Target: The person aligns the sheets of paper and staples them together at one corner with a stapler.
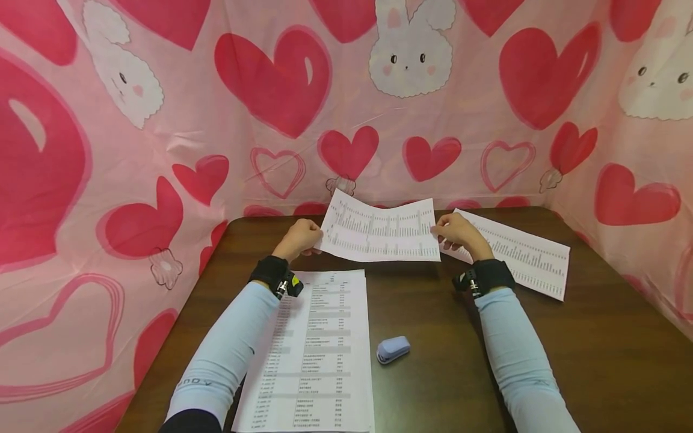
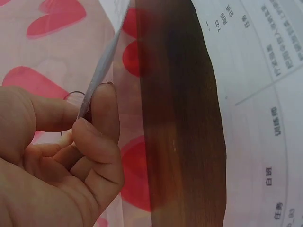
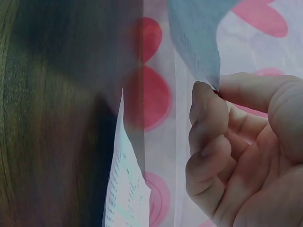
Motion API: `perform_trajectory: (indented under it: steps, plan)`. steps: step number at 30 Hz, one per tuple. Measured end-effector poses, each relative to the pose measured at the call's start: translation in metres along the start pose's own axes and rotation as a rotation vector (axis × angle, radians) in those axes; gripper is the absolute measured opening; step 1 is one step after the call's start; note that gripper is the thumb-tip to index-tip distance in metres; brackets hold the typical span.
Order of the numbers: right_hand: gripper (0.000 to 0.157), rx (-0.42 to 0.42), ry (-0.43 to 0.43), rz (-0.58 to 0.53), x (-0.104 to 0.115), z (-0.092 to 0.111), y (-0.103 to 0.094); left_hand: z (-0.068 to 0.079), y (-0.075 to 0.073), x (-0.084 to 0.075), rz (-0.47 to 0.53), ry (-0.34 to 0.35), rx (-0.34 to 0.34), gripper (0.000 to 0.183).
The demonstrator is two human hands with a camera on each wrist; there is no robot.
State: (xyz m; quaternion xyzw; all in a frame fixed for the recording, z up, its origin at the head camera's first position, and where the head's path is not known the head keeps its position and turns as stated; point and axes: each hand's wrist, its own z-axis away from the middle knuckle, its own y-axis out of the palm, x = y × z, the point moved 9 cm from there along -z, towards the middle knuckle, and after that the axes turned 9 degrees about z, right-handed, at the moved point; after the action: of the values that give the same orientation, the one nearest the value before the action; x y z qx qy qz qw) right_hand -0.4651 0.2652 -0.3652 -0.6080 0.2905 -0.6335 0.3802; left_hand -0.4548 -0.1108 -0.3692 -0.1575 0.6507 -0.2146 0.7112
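Note:
A printed sheet of paper (image 1: 381, 231) is held up off the far part of the table, bowed slightly between both hands. My left hand (image 1: 299, 239) pinches its left edge, and the left wrist view shows the sheet (image 2: 102, 66) between thumb and fingers. At the right edge my right hand (image 1: 459, 233) pinches it too; in the right wrist view the paper (image 3: 199, 42) rises from the fingertips. Beneath my left forearm lies a stack of printed sheets (image 1: 330, 361). Another printed sheet (image 1: 533, 264) lies on the table behind and right of my right hand.
A small lavender stapler (image 1: 393, 349) sits on the brown wooden table (image 1: 433, 385), right of the stack. Around the table's back and sides hangs a pink curtain (image 1: 465, 108) with hearts and rabbits.

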Motion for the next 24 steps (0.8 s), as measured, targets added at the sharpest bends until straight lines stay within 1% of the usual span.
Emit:
perform_trajectory:
  steps: [9,13,18,24]
  plan:
    - [0.026,-0.031,-0.019,-0.017,0.004,0.003,-0.004,-0.001,-0.005,0.003,0.031,0.004,-0.010,0.027]
    - [0.027,-0.041,-0.024,-0.027,0.007,0.004,-0.006,0.001,-0.007,0.001,0.062,0.012,-0.004,0.028]
    - [0.029,-0.053,-0.026,-0.037,0.010,0.006,-0.010,0.003,-0.012,-0.002,0.102,0.039,-0.012,0.028]
    - [0.028,-0.046,-0.023,-0.066,0.012,0.007,-0.009,0.005,-0.014,0.001,0.138,0.031,0.013,0.031]
